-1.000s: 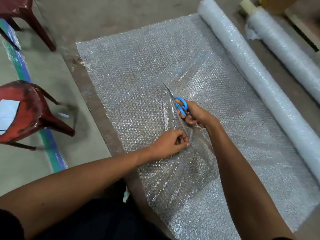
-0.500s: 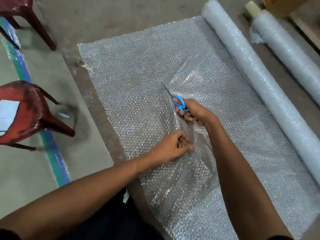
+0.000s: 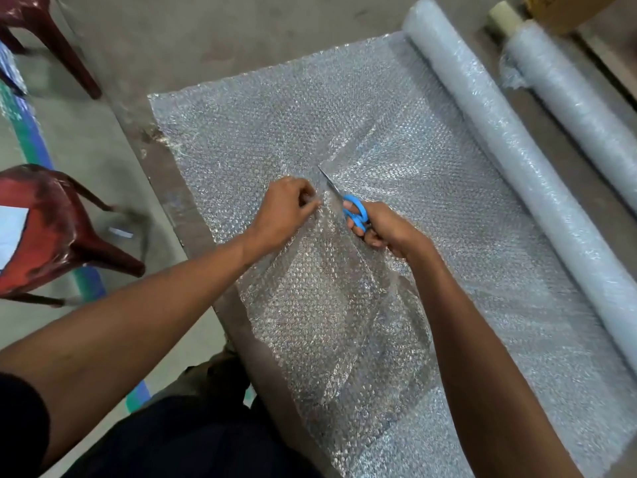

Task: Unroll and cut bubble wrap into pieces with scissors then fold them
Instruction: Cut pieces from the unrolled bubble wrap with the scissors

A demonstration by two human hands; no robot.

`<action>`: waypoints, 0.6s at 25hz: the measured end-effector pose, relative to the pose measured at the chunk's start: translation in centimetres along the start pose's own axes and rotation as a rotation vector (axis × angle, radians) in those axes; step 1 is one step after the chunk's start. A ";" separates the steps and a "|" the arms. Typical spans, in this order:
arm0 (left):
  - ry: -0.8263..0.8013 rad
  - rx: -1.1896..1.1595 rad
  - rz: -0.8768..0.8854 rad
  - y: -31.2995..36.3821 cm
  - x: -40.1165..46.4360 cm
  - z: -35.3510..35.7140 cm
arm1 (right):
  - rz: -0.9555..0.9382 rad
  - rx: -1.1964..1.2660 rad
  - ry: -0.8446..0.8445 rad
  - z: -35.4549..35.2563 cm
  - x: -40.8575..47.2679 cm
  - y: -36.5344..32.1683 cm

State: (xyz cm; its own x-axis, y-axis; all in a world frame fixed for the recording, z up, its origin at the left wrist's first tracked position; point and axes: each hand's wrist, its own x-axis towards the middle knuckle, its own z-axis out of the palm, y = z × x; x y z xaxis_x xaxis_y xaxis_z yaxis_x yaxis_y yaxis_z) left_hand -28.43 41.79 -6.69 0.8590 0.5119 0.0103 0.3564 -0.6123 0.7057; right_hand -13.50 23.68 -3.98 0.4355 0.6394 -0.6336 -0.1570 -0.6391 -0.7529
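The left hand point(image 3: 287, 210) has jumped forward along the cut, from well behind the scissors a moment ago to just beside the blades, where it pinches the freshly cut edge and lifts it taut. The right hand point(image 3: 386, 231) grips the blue-handled scissors point(image 3: 344, 203), thin steel blades pointing away into the bubble wrap sheet point(image 3: 262, 132). By my reading the cut is roughly halfway across, and the new grip keeps the film tensioned for the next snips. The sheet lies flat on the concrete floor point(image 3: 179, 39) (glittery, dimpled, limp), running off a long cylindrical bubble wrap roll point(image 3: 510, 150); behind the scissors the cut portion rumples.
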 end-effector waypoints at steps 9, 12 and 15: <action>-0.063 -0.019 0.084 -0.8 -0.1 -0.3 | -0.021 0.004 -0.013 0.9 1.2 -0.8; -0.078 -0.025 0.082 -1.2 0.1 -0.4 | -0.022 0.007 -0.033 0.9 1.9 -1.0; -0.086 -0.030 0.081 -1.2 0.2 -0.3 | -0.008 0.005 -0.024 1.2 2.7 -1.7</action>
State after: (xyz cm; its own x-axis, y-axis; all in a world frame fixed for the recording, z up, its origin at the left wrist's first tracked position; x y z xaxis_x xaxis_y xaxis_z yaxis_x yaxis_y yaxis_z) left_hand -28.82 42.79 -7.31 0.9136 0.4066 0.0082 0.2742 -0.6309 0.7258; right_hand -13.14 27.02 -4.68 0.4151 0.6550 -0.6314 -0.1578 -0.6317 -0.7590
